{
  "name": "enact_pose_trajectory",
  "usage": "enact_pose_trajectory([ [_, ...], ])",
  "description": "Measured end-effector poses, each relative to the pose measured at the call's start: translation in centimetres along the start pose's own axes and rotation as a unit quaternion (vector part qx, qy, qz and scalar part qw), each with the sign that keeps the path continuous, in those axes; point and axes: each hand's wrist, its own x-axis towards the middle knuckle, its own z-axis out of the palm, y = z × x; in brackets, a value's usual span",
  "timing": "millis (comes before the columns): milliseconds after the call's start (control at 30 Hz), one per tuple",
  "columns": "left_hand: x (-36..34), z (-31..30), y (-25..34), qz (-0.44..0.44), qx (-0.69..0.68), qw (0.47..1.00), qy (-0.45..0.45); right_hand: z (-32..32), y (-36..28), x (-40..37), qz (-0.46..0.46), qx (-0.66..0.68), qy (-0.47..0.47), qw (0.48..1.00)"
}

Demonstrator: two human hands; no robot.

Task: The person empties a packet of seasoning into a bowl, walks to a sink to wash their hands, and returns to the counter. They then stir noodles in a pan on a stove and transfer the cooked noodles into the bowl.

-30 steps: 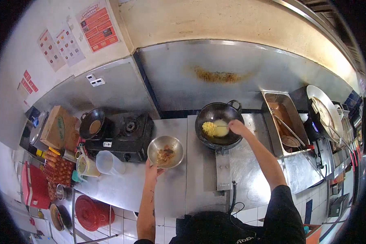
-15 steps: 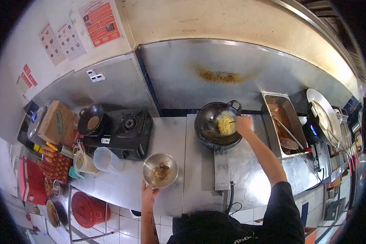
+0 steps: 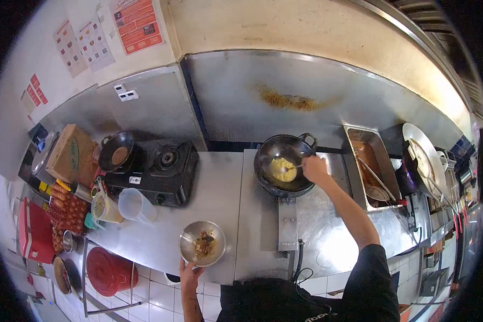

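My left hand [image 3: 189, 273] is closed on the near rim of a metal mixing bowl [image 3: 185, 240]. Brown and reddish seasoning [image 3: 204, 244] with a dark clump lies in the bowl. My right hand [image 3: 314, 166] grips a spoon [image 3: 291, 168] over the right side of a black wok [image 3: 268, 155], its head down in the yellow scrambled egg [image 3: 282, 173]. The wok sits on a burner with a metal control panel [image 3: 287, 228] in front. My fingers hide the spoon's upper handle.
Right of the wok stands a deep steel pan [image 3: 367, 155] of brown sauce with a ladle in it. A black gas stove [image 3: 177, 185] with a small pan [image 3: 112, 155] stands at left. Plastic jugs [image 3: 137, 206], egg trays [image 3: 67, 214] and a red bucket [image 3: 110, 272] are further left.
The mixing bowl has moved slightly left and nearer to me with my left hand. My right hand has shifted left, and the egg has been pushed toward the wok's near side.
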Motion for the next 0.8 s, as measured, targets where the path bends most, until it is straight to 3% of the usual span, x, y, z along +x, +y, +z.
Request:
enact_pose_trajectory([
  [133,0.9,-1.7,-2.1,0.069,0.065,0.995,-0.032,0.0,0.4,0.4,-0.020,-0.024,-0.025,0.999],
  [233,-1.0,-1.6,-1.4,0.089,0.053,0.994,-0.038,-2.6,2.0,1.1,0.024,-0.037,0.037,0.998],
  [300,-1.5,-1.4,-0.8,0.007,-0.019,1.000,0.010,-1.5,4.5,1.8,0.029,-0.076,0.025,0.996],
  [533,-2.0,-2.0,-1.1,-0.002,-0.026,0.999,0.020,3.1,5.1,1.2,0.027,-0.075,-0.110,0.991],
  [567,-1.5,-2.9,-2.2,0.182,0.199,0.963,-0.021,3.7,4.7,0.8,0.021,-0.022,-0.109,0.994],
  [633,-1.0,-3.9,-3.0,0.351,0.410,0.840,-0.056,4.2,3.8,0.3,-0.021,0.044,-0.085,0.995],
  [667,-2.4,-1.3,-0.8,0.193,0.197,0.961,-0.012,4.4,3.3,0.2,-0.023,0.046,-0.084,0.995],
  [700,-3.2,0.1,0.5,0.021,-0.033,0.999,0.032,4.6,2.9,0.3,-0.024,0.074,-0.059,0.995],
  [800,-2.9,-0.9,-0.1,0.032,-0.042,0.998,0.031,4.9,2.5,0.9,-0.036,0.140,-0.035,0.989],
])
